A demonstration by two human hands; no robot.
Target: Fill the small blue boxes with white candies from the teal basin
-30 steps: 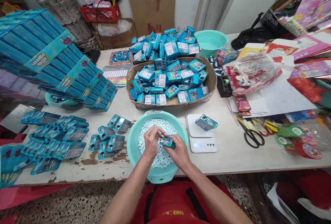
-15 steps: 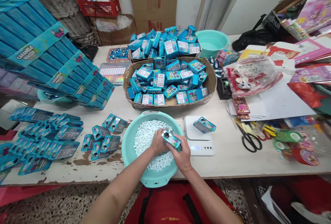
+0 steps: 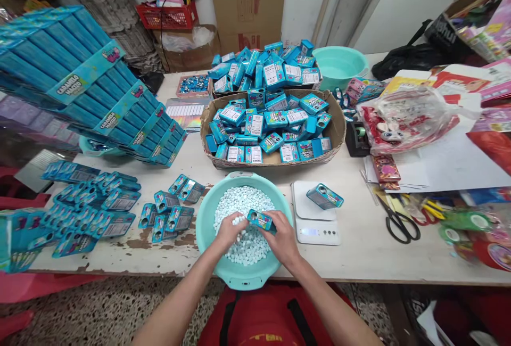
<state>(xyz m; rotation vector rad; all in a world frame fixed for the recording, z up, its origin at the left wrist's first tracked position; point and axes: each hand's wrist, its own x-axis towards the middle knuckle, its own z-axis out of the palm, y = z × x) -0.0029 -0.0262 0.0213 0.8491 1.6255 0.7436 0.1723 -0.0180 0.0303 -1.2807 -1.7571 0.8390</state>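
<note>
A mint-green basin (image 3: pixel 205 229) in front of me holds a heap of small white candies (image 3: pixel 249 202). Over the heap, my left hand (image 3: pixel 229 230) is closed around some of these candies, a few showing between its fingers. My right hand (image 3: pixel 280 237) grips a small blue candy box (image 3: pixel 259 219), tilted, with a round hole in its top facing up. The box is close beside my left fingertips. To the right, another blue box (image 3: pixel 325 196) rests tilted on a white digital scale (image 3: pixel 317 231).
Behind the basin stands a cardboard tray (image 3: pixel 275 158) full of blue boxes. Boxes with holes (image 3: pixel 171 208) stand to the left, near tall stacked blue display cartons (image 3: pixel 112 85). Black scissors (image 3: pixel 399 226), tape rolls and a plastic bag (image 3: pixel 411 117) lie on the right.
My left hand has drawn back from the box and now shows candies in its fingers. The box has turned and dipped lower in my right hand. The view has shifted slightly left.
</note>
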